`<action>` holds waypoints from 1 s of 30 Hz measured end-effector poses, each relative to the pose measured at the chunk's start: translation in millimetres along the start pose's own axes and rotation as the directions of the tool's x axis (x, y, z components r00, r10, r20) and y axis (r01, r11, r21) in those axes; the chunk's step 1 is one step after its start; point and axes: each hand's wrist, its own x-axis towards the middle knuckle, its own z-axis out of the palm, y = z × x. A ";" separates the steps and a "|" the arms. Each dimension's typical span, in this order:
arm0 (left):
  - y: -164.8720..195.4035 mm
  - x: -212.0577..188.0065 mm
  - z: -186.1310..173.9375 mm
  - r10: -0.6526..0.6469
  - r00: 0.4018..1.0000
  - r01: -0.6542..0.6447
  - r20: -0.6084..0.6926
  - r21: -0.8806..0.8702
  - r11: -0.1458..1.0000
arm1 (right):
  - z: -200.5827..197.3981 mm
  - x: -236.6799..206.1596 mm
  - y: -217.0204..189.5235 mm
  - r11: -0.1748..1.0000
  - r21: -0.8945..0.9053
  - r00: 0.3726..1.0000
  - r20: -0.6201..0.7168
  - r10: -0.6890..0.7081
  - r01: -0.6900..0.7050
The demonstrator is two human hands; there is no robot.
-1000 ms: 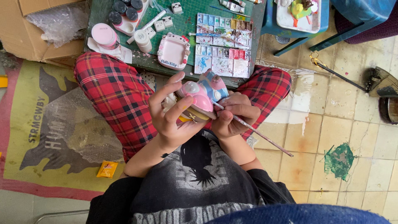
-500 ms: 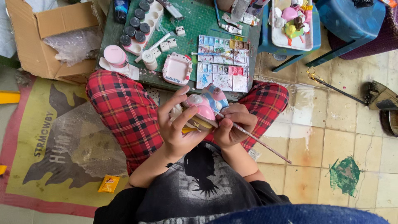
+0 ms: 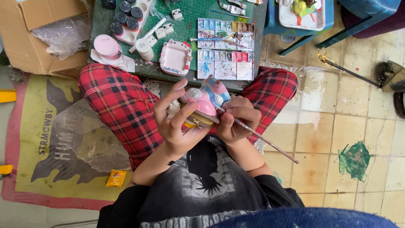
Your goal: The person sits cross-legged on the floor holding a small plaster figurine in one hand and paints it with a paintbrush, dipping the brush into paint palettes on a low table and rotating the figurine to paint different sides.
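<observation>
Small ceramic figurine [image 3: 202, 103], pink & pale blue w/ white patches and a yellow-tan base, sat tilted above the lap, between the two red-plaid knees and just below the green mat's edge. Glossy pink rounded part faced up. Thin paintbrush [image 3: 257, 136], long wooden handle, lay diagonal, handle end pointing lower right over the tiled floor, bristle end touching the figurine's pink side.

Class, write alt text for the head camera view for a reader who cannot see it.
A seated person's left hand holds a pink painted figurine while the right hand touches a thin paintbrush to it. Ahead lies a paint palette on a green mat.
</observation>
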 end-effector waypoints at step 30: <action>3.4 -4.4 -1.1 -0.001 1.000 0.001 -0.010 -0.008 1.000 | -8.5 -5.1 -4.8 1.000 -0.009 0.995 0.094 -0.024 0.025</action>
